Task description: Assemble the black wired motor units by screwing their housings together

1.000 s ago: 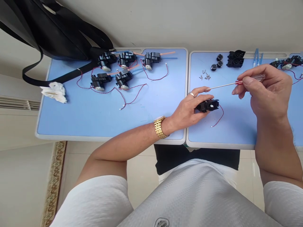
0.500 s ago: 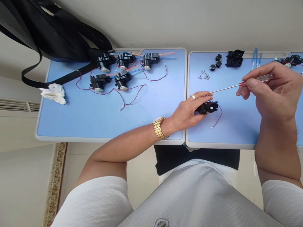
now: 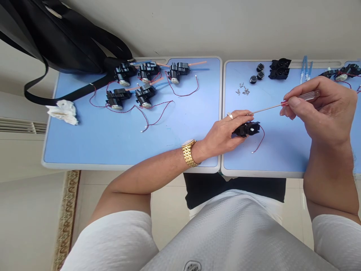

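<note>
On the right-hand blue table, my left hand [image 3: 227,130] is closed around a small black plastic assembly [image 3: 249,128] with a white nub on its face. A red twisted wire [image 3: 263,141] with a white connector trails from it onto the tabletop. My right hand [image 3: 324,107] grips a screwdriver [image 3: 300,98] with a clear and red handle, its thin shaft pointing left. The screwdriver's tip reaches the fingertips of my left hand, just above the assembly. Whether a screw sits at the tip is too small to tell.
Loose screws [image 3: 246,91], several round black parts [image 3: 260,67], black housings [image 3: 279,69] and blue tubes [image 3: 306,67] lie at the back. Another assembly [image 3: 349,70] sits far right. Several finished-looking assemblies [image 3: 118,98], crumpled tissue [image 3: 64,112] and a black bag [image 3: 70,41] occupy the left table.
My left index finger has drawn down nearer the assembly, and the screwdriver tip has lowered with it. My right hand shifted right, then slightly back left. Both grips stay the same.
</note>
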Motion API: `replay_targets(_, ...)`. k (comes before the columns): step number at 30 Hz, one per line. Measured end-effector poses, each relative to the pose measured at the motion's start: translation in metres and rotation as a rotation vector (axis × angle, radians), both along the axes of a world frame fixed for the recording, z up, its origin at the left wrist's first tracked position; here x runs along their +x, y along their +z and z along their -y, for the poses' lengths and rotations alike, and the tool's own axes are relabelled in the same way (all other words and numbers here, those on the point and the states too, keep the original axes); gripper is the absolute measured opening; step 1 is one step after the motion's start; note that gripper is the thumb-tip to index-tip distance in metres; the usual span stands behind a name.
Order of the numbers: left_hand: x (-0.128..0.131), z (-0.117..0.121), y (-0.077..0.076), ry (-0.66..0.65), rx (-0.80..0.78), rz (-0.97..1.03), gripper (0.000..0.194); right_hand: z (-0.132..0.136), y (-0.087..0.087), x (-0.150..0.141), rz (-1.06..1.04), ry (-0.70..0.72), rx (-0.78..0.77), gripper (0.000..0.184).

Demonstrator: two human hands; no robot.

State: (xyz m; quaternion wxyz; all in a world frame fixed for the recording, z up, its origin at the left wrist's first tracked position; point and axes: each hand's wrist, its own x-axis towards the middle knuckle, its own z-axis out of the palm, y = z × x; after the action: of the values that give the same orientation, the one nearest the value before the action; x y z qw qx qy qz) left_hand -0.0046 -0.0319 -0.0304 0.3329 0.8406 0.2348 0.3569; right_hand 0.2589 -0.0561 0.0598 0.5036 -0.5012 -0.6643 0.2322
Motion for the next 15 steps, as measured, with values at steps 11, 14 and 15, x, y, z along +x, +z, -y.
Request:
replay_targets(11,-0.0009,0.0001,-0.0032,0.013,0.052,-0.05,0.05,0.005,0.0037,0.0018,0.161,0.006,-0.031,0.018)
replay_targets(14,-0.0016,-0.0003,-0.0037,0.023,0.049,-0.081,0.049,0.0069,0.0056,0.0039,0.226,0.042,-0.031,0.018)
replay_targets(15,-0.0017,-0.0004,-0.0037,0.025,0.051,-0.083,0.049,0.0072,0.0059,0.0044,0.238,0.046,-0.032,0.019)
